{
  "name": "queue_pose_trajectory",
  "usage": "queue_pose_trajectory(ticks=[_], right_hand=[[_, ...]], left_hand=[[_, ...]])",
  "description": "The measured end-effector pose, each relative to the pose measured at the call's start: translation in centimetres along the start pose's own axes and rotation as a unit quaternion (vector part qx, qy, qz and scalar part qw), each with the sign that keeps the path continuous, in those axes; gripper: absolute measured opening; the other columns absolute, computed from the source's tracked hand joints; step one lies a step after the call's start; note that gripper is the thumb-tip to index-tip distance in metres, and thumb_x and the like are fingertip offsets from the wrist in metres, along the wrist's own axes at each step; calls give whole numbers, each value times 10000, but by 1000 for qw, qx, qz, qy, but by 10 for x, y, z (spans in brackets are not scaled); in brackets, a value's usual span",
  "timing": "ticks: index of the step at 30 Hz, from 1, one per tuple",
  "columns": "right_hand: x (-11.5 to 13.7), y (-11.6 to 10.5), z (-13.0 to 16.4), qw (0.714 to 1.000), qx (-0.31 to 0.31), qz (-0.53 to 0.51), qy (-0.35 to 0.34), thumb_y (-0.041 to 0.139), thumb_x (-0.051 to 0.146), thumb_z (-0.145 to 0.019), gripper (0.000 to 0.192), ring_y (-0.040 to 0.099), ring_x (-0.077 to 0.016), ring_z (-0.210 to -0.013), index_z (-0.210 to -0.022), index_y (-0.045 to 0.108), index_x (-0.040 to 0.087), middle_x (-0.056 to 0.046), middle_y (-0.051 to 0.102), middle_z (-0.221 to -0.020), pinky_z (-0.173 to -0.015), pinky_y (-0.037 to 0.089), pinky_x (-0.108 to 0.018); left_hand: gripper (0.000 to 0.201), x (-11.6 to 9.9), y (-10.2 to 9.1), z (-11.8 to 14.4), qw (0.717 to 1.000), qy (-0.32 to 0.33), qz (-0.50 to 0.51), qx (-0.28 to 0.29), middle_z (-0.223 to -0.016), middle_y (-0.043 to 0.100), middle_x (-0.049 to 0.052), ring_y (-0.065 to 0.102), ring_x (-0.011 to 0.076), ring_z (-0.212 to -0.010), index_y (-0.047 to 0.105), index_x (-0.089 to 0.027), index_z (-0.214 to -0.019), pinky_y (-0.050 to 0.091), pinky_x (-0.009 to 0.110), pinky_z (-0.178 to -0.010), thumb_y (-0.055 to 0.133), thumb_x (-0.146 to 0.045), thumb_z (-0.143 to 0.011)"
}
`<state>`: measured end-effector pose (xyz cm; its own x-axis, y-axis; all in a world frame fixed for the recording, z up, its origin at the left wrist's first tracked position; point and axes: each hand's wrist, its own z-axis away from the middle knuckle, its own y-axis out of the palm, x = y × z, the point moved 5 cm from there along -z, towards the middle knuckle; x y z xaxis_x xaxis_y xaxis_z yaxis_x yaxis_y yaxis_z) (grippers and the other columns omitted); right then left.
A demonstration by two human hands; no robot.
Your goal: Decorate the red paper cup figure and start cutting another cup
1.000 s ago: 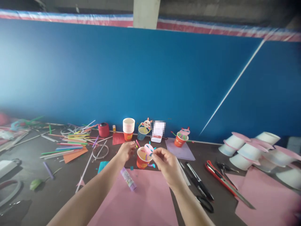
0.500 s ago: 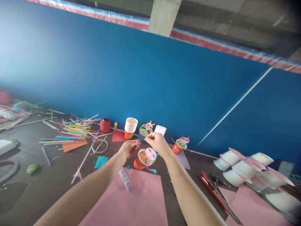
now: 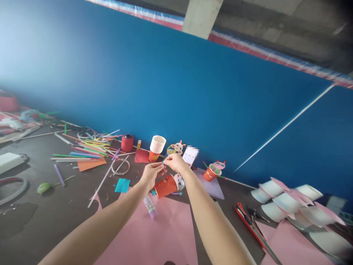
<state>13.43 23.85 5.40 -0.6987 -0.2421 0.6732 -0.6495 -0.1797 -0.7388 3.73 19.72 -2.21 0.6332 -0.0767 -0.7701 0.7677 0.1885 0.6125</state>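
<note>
My right hand (image 3: 175, 163) pinches a small blue scrap of paper (image 3: 163, 162) at its fingertips. Right against it, my left hand (image 3: 152, 176) is closed, its fingers around the thin pink strip of the orange paper cup; the strip is mostly hidden now. That orange cup (image 3: 166, 186) lies tilted just below both hands, its rim facing right, with a pink paper face (image 3: 179, 181) at the rim. A glue stick (image 3: 150, 207) with a purple end rests on the pink paper sheet (image 3: 171, 235) nearer to me.
Behind are stacked paper cups (image 3: 157, 147), a phone (image 3: 190, 156) and another decorated cup (image 3: 211, 172). Colourful straws (image 3: 91, 149) lie left. To the right are a red utility knife (image 3: 249, 222) and several white cups with pink discs (image 3: 298, 206). A blue wall (image 3: 165, 81) closes the far side.
The orange cup has gone from upright to tilted on its side. My hands have come together, and a blue scrap now shows between the fingertips. The view has shifted slightly.
</note>
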Motion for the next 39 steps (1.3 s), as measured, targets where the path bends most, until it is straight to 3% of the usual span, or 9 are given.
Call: queue_pose_trajectory(ticks=[10, 31, 36, 39], right_hand=[[-9, 3, 5, 1000, -11, -6, -12, 546, 222, -662, 133, 560, -118, -566, -646, 643, 132, -32, 646, -607, -508, 375, -194], [-6, -6, 17, 997, -59, 45, 7, 581, 206, -639, 43, 571, -146, -622, -605, 590, 181, -11, 634, -634, -548, 365, -235], [-7, -5, 19, 997, -79, 13, 11, 630, 241, -614, 187, 568, -142, -612, -779, 569, 176, 0, 621, -656, -568, 392, -239], [-6, -10, 28, 995, -98, -23, 1, 583, 307, -681, 276, 577, -132, -631, -914, 534, 166, -6, 621, -715, -596, 421, -235]], left_hand=[[190, -1, 4, 4, 999, 25, -25, 32, -624, 649, 66, 602, 118, -546, 690, -80, -764, 459, 218, -528, 722, -160, -594], [233, -2, 12, 9, 994, 53, -66, 62, -536, 613, 35, 537, 90, -491, 702, -83, -753, 425, 207, -500, 731, -225, -570], [208, 2, 9, 10, 996, 37, -49, 67, -526, 613, 40, 537, 85, -476, 695, -74, -715, 421, 194, -480, 740, -208, -563], [181, 3, 4, 9, 998, 21, -20, 56, -576, 632, 58, 555, 87, -489, 681, -72, -694, 437, 189, -481, 744, -181, -564]])
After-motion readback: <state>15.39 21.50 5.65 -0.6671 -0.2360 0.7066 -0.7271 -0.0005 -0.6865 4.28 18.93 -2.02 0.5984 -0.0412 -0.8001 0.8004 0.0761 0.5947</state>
